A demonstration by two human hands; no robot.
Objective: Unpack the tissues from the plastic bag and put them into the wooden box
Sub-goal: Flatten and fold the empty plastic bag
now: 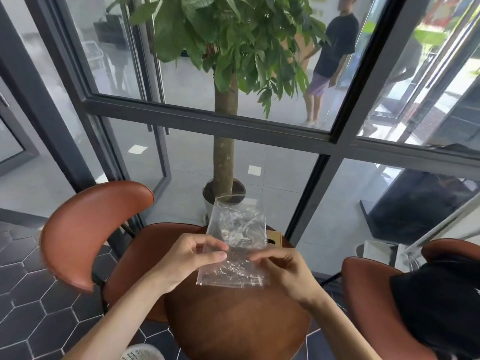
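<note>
A clear, crinkled plastic bag is held upright above the round wooden table. My left hand pinches its left edge between thumb and fingers. My right hand pinches its right side. The bag looks see-through and I can make out no tissues inside it. Behind the bag, at the table's far edge, a corner of the wooden box shows with a dark opening in its top; most of it is hidden by the bag.
A brown leather chair stands left of the table, and another on the right carries a black garment. A potted tree and a glass wall stand behind. A person stands beyond the glass.
</note>
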